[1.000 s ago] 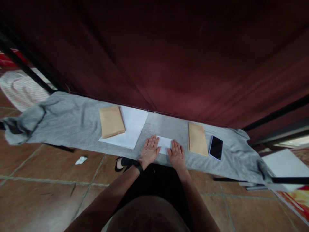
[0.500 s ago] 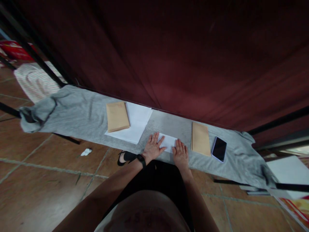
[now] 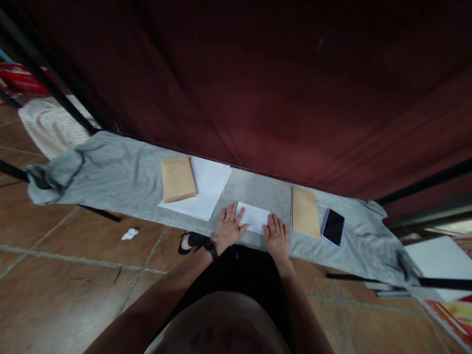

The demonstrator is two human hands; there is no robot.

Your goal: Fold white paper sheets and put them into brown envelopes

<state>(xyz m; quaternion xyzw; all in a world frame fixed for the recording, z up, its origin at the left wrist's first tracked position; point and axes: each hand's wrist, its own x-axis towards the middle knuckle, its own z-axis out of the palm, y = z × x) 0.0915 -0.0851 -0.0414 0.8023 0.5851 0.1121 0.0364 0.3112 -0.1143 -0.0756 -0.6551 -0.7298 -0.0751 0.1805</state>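
A small white sheet of paper, apparently folded [image 3: 253, 218], lies flat on the grey cloth [image 3: 260, 189] in front of me. My left hand [image 3: 227, 230] rests at its left edge, fingers spread and thumb pointing toward the paper. At the opposite edge my right hand [image 3: 276, 238] lies flat, its fingertips by the paper's right side. To the left is a stack of larger white sheets [image 3: 212, 182], partly covered by a pile of brown envelopes [image 3: 178, 179]. Another brown envelope pile [image 3: 305, 211] lies right of my right hand.
A phone [image 3: 333, 227] with a dark screen lies right of the envelopes. Behind the narrow cloth-covered bench rises a dark red panel [image 3: 258, 98]. Black bars [image 3: 450, 182] frame both ends. A crumpled white scrap [image 3: 130, 233] is on the tiled floor [image 3: 92, 285].
My left hand has slid a little left, uncovering more of the white paper's left part. The right hand stays almost where it was.
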